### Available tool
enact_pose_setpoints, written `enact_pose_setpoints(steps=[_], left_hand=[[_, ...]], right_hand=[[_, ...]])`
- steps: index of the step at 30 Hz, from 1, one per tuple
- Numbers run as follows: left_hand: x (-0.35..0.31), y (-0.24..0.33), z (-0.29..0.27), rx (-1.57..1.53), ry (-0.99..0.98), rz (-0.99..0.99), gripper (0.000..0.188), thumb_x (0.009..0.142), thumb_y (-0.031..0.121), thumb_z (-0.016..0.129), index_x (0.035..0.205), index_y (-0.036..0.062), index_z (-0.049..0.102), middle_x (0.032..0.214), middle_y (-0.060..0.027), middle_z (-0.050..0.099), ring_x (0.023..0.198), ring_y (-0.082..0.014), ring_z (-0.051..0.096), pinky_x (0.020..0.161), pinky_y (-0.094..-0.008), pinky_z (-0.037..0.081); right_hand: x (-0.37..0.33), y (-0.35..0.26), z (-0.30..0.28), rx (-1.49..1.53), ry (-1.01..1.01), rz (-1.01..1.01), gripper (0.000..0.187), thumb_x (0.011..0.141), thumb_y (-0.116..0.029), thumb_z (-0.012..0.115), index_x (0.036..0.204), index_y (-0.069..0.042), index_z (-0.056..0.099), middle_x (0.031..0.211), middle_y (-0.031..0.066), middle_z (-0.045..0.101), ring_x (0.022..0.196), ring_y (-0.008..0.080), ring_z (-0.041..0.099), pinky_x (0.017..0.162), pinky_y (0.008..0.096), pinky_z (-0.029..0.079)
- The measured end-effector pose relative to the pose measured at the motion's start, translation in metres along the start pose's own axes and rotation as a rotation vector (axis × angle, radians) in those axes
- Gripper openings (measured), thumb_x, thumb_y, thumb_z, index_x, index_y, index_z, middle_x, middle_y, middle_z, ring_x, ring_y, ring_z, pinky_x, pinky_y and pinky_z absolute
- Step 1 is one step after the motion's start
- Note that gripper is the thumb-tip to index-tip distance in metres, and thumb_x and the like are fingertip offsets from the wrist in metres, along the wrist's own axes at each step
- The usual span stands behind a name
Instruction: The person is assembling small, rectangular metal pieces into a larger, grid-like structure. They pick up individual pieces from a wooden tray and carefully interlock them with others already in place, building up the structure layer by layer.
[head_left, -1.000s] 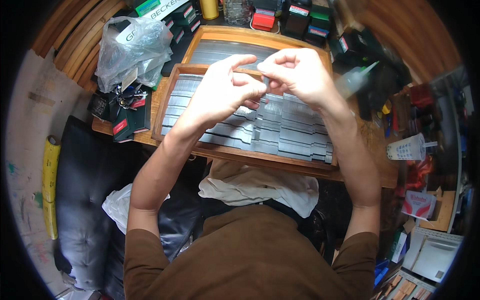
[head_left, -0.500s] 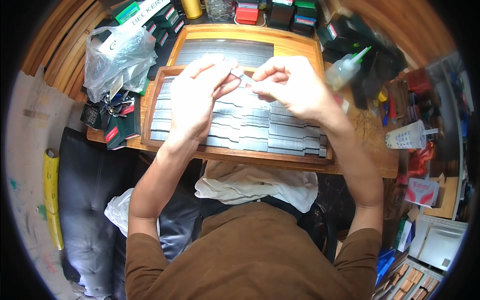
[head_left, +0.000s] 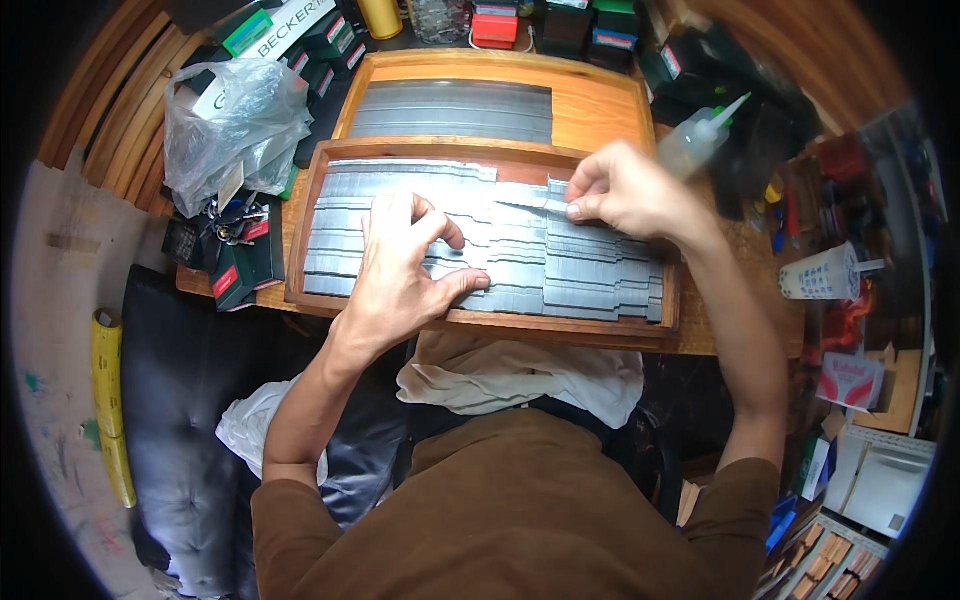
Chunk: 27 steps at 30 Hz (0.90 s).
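Here at the counter, a wooden worktop (head_left: 745, 290), the person's bare right hand (head_left: 625, 195) has a thin, silvery-grey, narrow strip (head_left: 535, 203) pinched by one end between thumb and fingers. The strip points leftward, over the far side of a shallow, reddish-brown wooden tray (head_left: 530, 172); whether it touches anything underneath, I can't tell from here. Over to the bare left hand (head_left: 395, 270): it grips nothing that I can see, thumb and fingers spread apart in a loose curve, low above the rows of flat grey strips (head_left: 595, 265) that fill most of that tray. The rows sit edge to edge, their ends stepping unevenly toward the right.

Just behind stands a second tray, this one of yellow-orange wood (head_left: 600, 115), with long dark-grey strips (head_left: 450, 110) laid side by side on its left part and bare wood on its right. Right of the trays, there's a translucent squeeze bottle with a pointed nozzle (head_left: 690, 145), tilted; left of them, a crumpled clear plastic bag (head_left: 235, 120), with small dark boxes (head_left: 235, 275) close below it. And across the lap, a rumpled off-white cloth (head_left: 520, 370).
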<state>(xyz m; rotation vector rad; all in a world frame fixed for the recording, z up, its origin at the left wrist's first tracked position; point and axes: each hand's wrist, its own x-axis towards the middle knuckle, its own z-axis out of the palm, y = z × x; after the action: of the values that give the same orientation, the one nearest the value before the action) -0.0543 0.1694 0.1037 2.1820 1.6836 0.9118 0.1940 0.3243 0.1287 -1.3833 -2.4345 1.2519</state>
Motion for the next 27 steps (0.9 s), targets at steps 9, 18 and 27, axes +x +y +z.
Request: enact_pose_setpoints(steps=[9,18,27], left_hand=[[0.009,-0.009,0.0,-0.218,0.181,-0.031,0.025,0.079,0.011,0.082,0.094,0.0015,0.065,0.097,-0.0084,0.064,0.093,-0.021,0.061,0.086,-0.032,0.048],[0.046,-0.018,-0.004,-0.978,-0.066,-0.403,0.072,0.091,0.015,0.075,0.147,-0.0063,0.037,0.101,-0.0129,0.071,0.084,-0.0109,0.064,0.077,-0.0225,0.052],[0.037,-0.003,-0.024,-0.947,-0.297,-0.486,0.053,0.092,0.02,0.072,0.137,-0.0025,0.055,0.108,-0.014,0.075,0.093,-0.0158,0.074,0.064,-0.0162,0.049]], right_hand=[[0.006,-0.002,0.008,0.078,0.004,-0.043,0.015,0.085,-0.006,0.077,0.098,0.001,0.075,0.09,0.0097,0.075,0.083,0.0148,0.068,0.076,0.0285,0.054],[-0.025,-0.019,0.003,0.128,0.122,-0.224,0.015,0.084,-0.006,0.074,0.097,0.001,0.076,0.088,0.0145,0.076,0.08,0.0187,0.072,0.077,0.0309,0.056],[-0.054,-0.04,0.017,0.15,0.442,-0.343,0.012,0.085,-0.005,0.074,0.095,0.002,0.075,0.08,0.0109,0.075,0.072,0.0131,0.07,0.066,0.0259,0.053]])
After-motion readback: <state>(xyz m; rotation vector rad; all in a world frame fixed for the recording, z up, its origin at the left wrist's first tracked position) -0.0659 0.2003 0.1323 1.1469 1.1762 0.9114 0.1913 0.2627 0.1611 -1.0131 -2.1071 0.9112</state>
